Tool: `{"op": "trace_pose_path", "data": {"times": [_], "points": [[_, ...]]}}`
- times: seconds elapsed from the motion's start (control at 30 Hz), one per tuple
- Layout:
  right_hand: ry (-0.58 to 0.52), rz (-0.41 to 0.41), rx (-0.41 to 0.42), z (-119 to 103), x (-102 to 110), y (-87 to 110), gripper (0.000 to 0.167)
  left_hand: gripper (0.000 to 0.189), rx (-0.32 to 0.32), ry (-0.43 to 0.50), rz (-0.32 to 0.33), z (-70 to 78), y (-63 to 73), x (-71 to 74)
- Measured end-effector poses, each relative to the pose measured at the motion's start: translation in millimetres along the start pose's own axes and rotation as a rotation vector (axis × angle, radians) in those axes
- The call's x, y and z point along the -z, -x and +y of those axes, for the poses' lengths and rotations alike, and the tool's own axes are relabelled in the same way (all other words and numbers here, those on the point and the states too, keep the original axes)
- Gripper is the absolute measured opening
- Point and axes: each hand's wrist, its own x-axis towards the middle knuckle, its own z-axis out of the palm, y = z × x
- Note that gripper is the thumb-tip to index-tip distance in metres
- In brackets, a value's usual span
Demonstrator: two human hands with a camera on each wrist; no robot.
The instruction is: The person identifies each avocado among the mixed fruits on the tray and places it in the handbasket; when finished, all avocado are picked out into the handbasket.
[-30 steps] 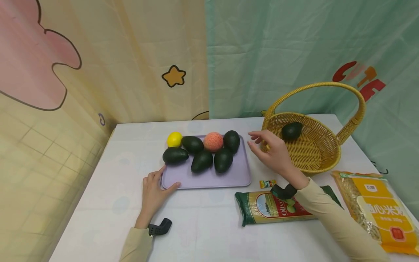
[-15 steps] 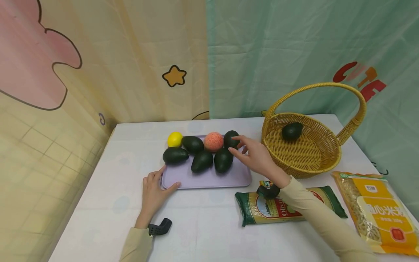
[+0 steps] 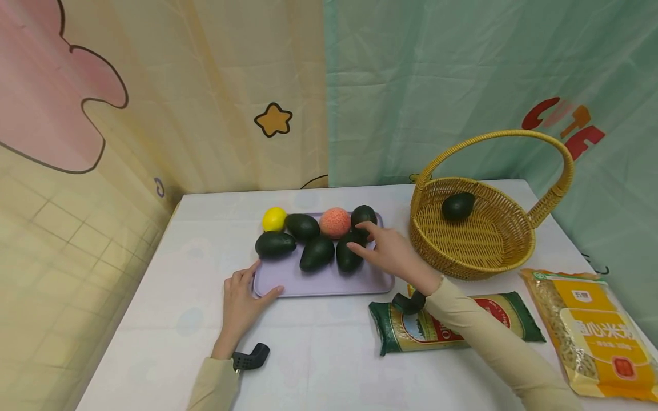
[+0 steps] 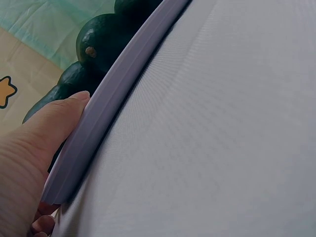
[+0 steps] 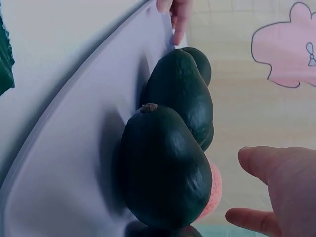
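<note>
A lilac tray [image 3: 303,284] holds several dark green avocados [image 3: 317,254], a pink textured ball [image 3: 335,222] and a yellow lemon [image 3: 275,218] at its back left corner. My left hand [image 3: 243,299] holds the tray's front left corner; in the left wrist view its thumb [image 4: 59,116] lies on the rim and fingertips show below. Over the tray's right side, my right hand [image 3: 393,254] has thumb and fingers spread apart above the front right avocado [image 3: 346,258]. In the right wrist view that avocado [image 5: 165,168] stands clear of the fingers, with nothing held.
A yellow wicker basket [image 3: 426,245] with a tall handle stands at the right, one avocado [image 3: 458,206] inside. A green and gold noodle packet [image 3: 514,314] lies under the right forearm, partly hiding a small wrapper. An orange bag [image 3: 591,337] lies far right.
My right hand has moved left from beside the basket to over the tray's right side, then slightly nearer the front right avocado. My left hand has stayed at the tray corner.
</note>
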Motion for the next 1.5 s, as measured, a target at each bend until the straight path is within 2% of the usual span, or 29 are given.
{"op": "trace_pose_path", "data": {"times": [0.33, 0.57, 0.77, 1.17, 1.5], "points": [[0.026, 0.008, 0.001, -6.6, -9.6, -2.3, 0.060, 0.084, -0.006, 0.001, 0.007, 1.4, 0.4, 0.7], [0.005, -0.048, -0.068, -8.3, -15.4, -6.1, 0.061, 0.085, 0.001, 0.000, -0.007, 1.9, 0.5, 0.6], [-0.004, -0.057, -0.060, -6.3, -20.3, -5.7, 0.061, 0.085, 0.001, -0.003, -0.004, 3.0, 1.1, 1.3], [-0.062, -0.095, -0.072, -5.8, -23.5, -8.5, 0.064, 0.085, 0.009, -0.005, -0.011, 2.0, -0.5, 0.7], [-0.157, -0.123, -0.078, -1.1, -27.1, -7.8, 0.064, 0.085, 0.018, -0.009, -0.021, 2.8, -0.1, 1.5]]}}
